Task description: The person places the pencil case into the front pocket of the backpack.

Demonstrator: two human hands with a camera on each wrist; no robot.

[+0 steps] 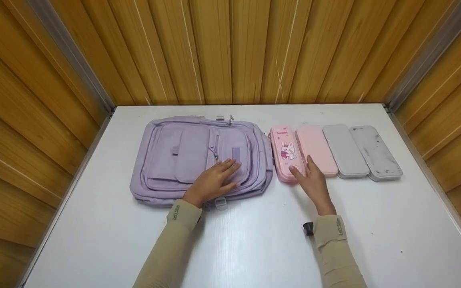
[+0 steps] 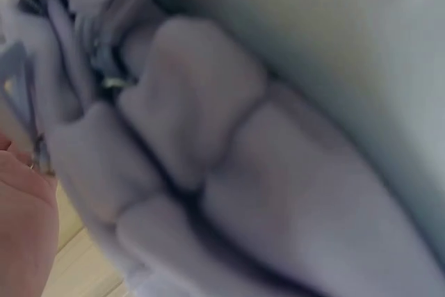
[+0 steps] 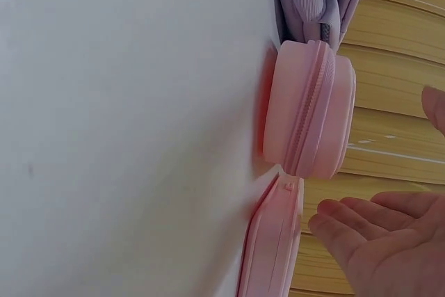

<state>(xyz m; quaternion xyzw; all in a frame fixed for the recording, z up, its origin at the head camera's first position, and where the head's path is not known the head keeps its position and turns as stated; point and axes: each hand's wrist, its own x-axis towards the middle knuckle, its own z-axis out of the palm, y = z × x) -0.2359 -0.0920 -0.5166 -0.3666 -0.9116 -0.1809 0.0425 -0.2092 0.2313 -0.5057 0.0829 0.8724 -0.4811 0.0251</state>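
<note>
The pink oblong pencil case with a printed white rabbit (image 1: 286, 150) lies, per the head view, flat and immediately right of the lavender fabric backpack (image 1: 193, 154). The backpack lies front side up on the white table (image 1: 246, 244). My left hand (image 1: 215, 178) rests on the front of the backpack, fingers extended and slightly parted, gripping nothing. My right hand (image 1: 313, 182) is to the right of the backpack, at the near end of the rabbit case, thumb and fingers spread wide, likewise gripping nothing. Further right of the backpack, in order: a plain pink oblong case (image 1: 314, 146), a plain light grey oblong case (image 1: 344, 152) and a grey marbled oblong case (image 1: 376, 154).

Left wrist view: blurred folds of the backpack fill most of it. Part of my left hand shows at the edge; finger position cannot be told there.

Right wrist view: the rabbit case presents its zipped end beside the backpack. My right hand is above the cases, fingers nearly straight, thumb well apart, holding nothing.
</note>
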